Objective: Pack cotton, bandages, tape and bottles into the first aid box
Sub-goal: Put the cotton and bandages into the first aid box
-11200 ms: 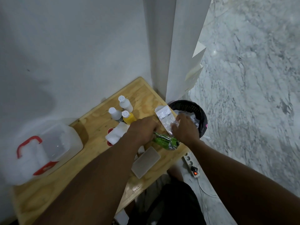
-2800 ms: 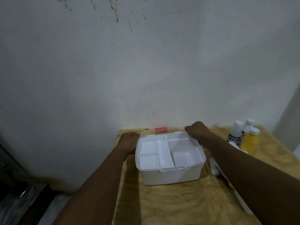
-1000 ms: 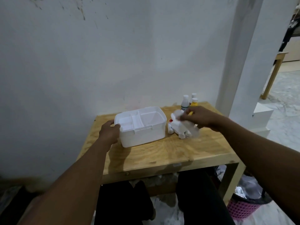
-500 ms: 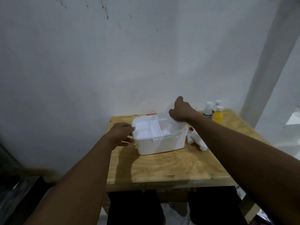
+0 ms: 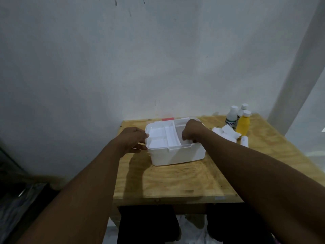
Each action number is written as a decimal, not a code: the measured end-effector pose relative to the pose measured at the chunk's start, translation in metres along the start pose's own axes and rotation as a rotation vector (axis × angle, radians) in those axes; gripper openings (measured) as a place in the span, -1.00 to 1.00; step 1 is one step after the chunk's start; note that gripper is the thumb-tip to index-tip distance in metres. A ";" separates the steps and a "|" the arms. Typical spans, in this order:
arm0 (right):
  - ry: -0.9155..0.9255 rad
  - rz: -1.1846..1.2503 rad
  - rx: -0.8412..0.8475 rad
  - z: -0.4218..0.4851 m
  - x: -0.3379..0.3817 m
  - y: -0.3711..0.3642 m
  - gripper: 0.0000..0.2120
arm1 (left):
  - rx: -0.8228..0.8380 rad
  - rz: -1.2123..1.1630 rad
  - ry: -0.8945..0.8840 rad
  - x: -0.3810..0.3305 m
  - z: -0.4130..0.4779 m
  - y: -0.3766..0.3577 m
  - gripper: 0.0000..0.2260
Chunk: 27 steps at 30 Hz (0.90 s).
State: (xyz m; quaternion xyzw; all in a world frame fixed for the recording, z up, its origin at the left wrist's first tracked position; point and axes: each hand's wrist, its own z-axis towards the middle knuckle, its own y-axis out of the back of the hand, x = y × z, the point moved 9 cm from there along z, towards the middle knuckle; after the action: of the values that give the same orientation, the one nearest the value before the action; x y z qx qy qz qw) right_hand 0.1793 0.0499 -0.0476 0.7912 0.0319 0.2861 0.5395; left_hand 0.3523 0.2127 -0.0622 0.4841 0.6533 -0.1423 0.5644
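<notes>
A white plastic first aid box [image 5: 175, 155] sits open on a pale plywood surface [image 5: 175, 180], close to the back edge by a plain wall [image 5: 123, 59]. The box is rectangular with rounded corners and smooth, slightly glossy sides; a white divided tray [image 5: 163, 138] with several compartments fills its top. A small red piece [image 5: 167, 119] shows just behind the back rim, and what it belongs to is hard to make out. The left hand [image 5: 132, 139] rests against the box's left end, fingers loosely curled around the rim and wall there. The right hand [image 5: 192, 132] is over the right-hand compartment with its fingers bunched together and pointing down; whether anything is pinched in them cannot be told, since the hand covers that part of the tray. To the right of the box, near but apart from it, lies a heap of soft white bandage rolls [image 5: 226, 133], with a small white roll [image 5: 244, 140] just beside it. Behind these, at the far right corner, three bottles with white caps stand upright and close together: a white one with a dark label [image 5: 231, 119], a yellow one [image 5: 243, 123], and a third [image 5: 242, 110] mostly hidden behind them. Both forearms are bare and run off the bottom edge. Under the surface it is dark and blurred.
</notes>
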 end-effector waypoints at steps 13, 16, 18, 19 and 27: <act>-0.190 0.392 0.188 0.009 -0.009 -0.001 -0.44 | 0.010 0.021 0.007 -0.001 0.004 0.000 -0.82; -0.233 0.517 0.210 0.015 -0.015 -0.009 -0.41 | 0.013 0.011 0.004 -0.002 0.004 -0.001 -0.81; -0.252 0.575 0.218 0.017 -0.018 -0.012 -0.31 | 0.011 0.008 0.005 -0.002 0.004 -0.001 -0.81; -0.255 0.594 0.223 0.017 -0.018 -0.013 -0.26 | 0.009 0.007 0.006 -0.002 0.004 0.000 -0.82; -0.253 0.824 0.296 0.018 -0.007 -0.031 0.00 | -0.014 -0.026 0.009 -0.001 0.004 0.000 -0.80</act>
State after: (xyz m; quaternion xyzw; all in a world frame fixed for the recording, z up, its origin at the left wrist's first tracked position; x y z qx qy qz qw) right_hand 0.1902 0.0453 -0.0824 0.8353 -0.3112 0.3702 0.2617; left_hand 0.3546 0.2093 -0.0629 0.4724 0.6630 -0.1428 0.5629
